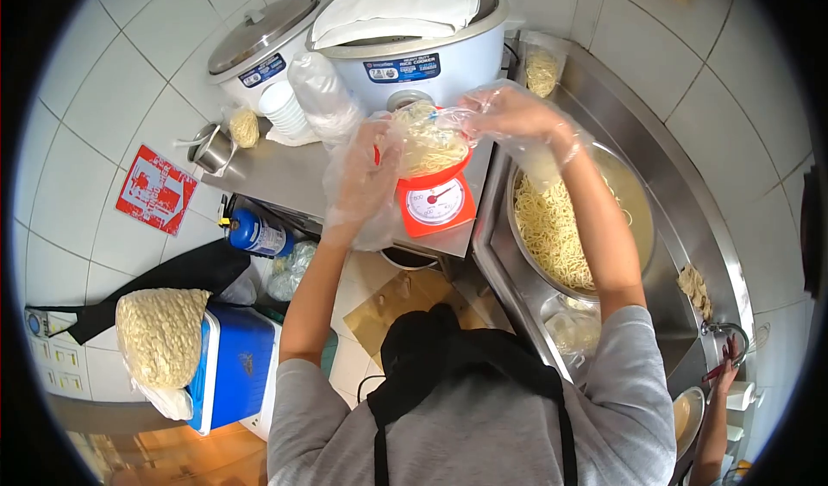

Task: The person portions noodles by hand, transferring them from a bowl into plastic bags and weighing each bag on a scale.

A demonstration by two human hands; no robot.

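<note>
A clear plastic bag of noodles [429,145] rests in the red pan of a kitchen scale [435,203], whose dial faces me. My left hand [369,163], in a loose clear plastic glove, is closed on the bag's left side; the glove partly blurs its fingers. From the other side my right hand [511,113], gloved the same way, pinches the bag's upper right edge. Below my right forearm sits a large round metal pot [642,227] with a heap of loose yellow noodles [552,232] in it.
Two rice cookers [466,59] stand behind the scale, beside stacked white bowls [280,106]. A metal sink counter [690,193] runs along the right. At lower right, another person's hand [729,361] holds a red-handled item. A blue cooler [237,374] carries a large noodle bag [162,335].
</note>
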